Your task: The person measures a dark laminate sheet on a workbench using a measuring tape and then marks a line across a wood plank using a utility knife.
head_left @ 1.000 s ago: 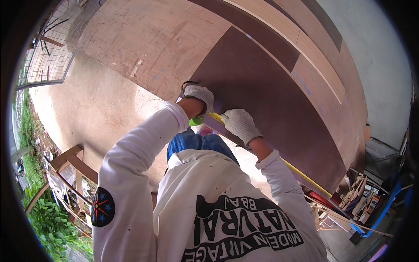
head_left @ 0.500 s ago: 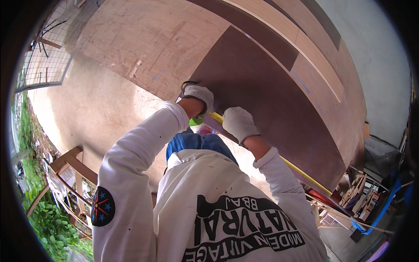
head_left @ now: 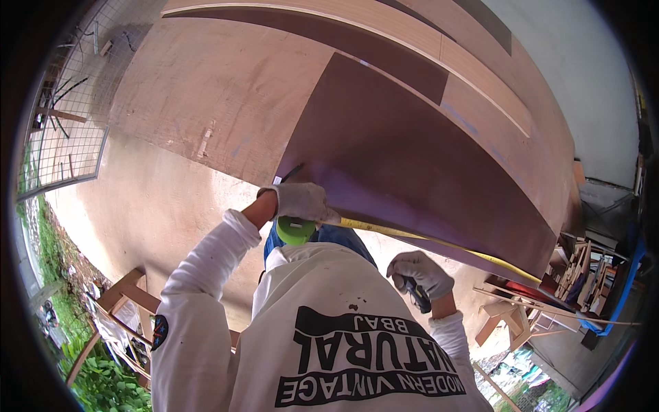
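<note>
A dark brown board (head_left: 398, 158) lies flat in front of me on a wooden work surface. Along its near edge runs a yellow measuring blade (head_left: 439, 242), reaching the far right corner. My left hand (head_left: 302, 201), in a pale knitted glove, is closed at the left end of this blade, on a tape measure with a green round case (head_left: 296, 231). Just beyond that hand a thin black piece (head_left: 294, 172) lies at the board's left edge. My right hand (head_left: 424, 275), gloved too, is off the board near my right side, gripping a dark handheld object (head_left: 416, 295) whose kind is unclear.
Paler plywood (head_left: 226, 103) extends left of the board. Long light wooden strips (head_left: 473, 69) lie across the far side. A wooden frame (head_left: 130, 295) stands at lower left, with wire mesh (head_left: 68, 137) beyond. Wood offcuts (head_left: 583, 275) are piled at the right.
My right hand has left the board's near edge and moved back to the right of my body, now showing a dark object. The left hand stays by the green case. The view has shifted.
</note>
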Tool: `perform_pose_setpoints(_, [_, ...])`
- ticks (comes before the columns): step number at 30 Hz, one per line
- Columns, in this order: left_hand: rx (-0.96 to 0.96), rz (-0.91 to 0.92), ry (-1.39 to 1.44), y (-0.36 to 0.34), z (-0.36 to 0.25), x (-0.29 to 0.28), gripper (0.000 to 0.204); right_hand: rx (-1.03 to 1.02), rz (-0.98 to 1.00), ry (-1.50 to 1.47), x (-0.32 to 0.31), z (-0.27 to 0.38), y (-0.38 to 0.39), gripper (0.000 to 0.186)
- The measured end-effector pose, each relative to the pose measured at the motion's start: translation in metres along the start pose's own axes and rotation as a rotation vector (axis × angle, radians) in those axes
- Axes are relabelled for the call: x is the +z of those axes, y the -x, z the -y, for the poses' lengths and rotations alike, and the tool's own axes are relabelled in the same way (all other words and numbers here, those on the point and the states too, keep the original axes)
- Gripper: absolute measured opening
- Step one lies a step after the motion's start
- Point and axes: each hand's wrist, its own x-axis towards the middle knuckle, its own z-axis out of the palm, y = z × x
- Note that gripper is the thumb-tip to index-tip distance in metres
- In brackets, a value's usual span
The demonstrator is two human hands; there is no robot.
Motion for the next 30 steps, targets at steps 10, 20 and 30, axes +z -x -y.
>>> perform_pose_setpoints(10, [0.32,0.218,0.154,-0.058,-0.037,0.066,0.043,-0.821,-0.232,-1.099,0.0,-0.2,0.013,0.061])
perform_pose_setpoints(20, [0.224,0.295,-0.072,-0.042,-0.073,0.065,0.038,-1.11,-0.182,-1.073,0.042,-0.225,0.012,0.065])
perform_pose_setpoints(30, [0.476,0.359,-0.035,0.013,-0.023,0.02,0.038,-0.603,-0.146,-0.684,0.104,-0.208,-0.018,0.057])
